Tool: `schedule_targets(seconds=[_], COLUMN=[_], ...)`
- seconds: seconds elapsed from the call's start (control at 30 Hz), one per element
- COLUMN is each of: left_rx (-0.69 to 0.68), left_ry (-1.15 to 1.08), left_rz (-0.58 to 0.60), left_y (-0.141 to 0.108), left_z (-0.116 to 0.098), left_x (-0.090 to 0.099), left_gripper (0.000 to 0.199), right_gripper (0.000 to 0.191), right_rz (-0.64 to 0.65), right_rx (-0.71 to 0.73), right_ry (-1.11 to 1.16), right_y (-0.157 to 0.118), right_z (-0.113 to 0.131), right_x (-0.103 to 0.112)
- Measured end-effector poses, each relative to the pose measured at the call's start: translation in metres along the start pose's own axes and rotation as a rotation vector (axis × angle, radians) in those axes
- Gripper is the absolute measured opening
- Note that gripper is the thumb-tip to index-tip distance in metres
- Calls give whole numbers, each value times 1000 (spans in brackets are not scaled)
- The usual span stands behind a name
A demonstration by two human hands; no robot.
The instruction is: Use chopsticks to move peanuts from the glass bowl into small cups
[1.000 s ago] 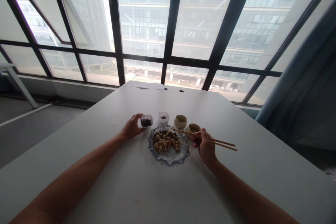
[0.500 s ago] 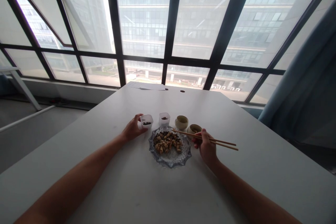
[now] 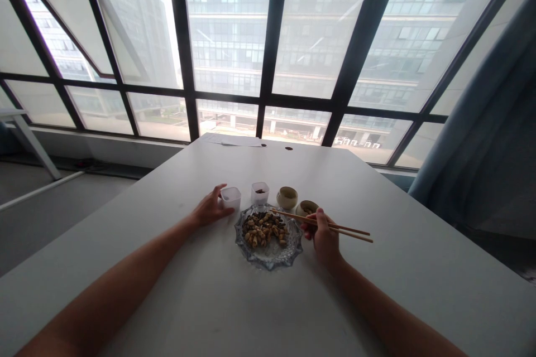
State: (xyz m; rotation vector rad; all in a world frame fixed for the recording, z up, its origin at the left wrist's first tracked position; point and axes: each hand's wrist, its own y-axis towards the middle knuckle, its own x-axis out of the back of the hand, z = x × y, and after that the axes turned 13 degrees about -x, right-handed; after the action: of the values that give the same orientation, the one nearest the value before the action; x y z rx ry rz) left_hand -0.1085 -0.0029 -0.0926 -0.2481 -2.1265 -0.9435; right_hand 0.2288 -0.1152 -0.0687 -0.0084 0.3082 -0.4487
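My left hand [image 3: 209, 206] has its fingers and thumb around a small translucent plastic cup [image 3: 230, 199] at the left rim of a glass plate [image 3: 268, 264]. No dark bits show inside this cup. Heaped on the plate are peanuts in their shells [image 3: 263, 234], with darker pieces toward the back. A pair of wooden chopsticks [image 3: 341, 227] is gripped in my right hand [image 3: 324, 240]; their tips point left over the plate's far edge. Partly behind that hand stands a small olive bowl [image 3: 307, 207] with some pieces in it.
A second translucent cup [image 3: 260, 194] with a few dark bits and another olive bowl [image 3: 287, 197] stand behind the plate. White paper [image 3: 234, 140] lies at the table's far end, before the windows. A blue curtain [image 3: 473, 106] hangs at right.
The dark bits seen in the left-hand cup half a second ago no longer show. The whole view has shifted slightly; both hands keep nearly the same places around the plate.
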Motion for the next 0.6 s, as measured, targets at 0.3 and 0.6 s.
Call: schedule_targets(seconds=[0.3, 0.6], left_rx=[-21, -6], left_ry=[81, 123], left_rz=[-31, -21], left_y=[3, 6], left_z=[3, 5], left_x=[-4, -7], left_gripper=[83, 83], right_gripper=[54, 52], right_rz=[-15, -5], right_rx=[19, 19], right_ry=[-9, -14], right_y=[-3, -1], right_z=[4, 1], right_x=[3, 5])
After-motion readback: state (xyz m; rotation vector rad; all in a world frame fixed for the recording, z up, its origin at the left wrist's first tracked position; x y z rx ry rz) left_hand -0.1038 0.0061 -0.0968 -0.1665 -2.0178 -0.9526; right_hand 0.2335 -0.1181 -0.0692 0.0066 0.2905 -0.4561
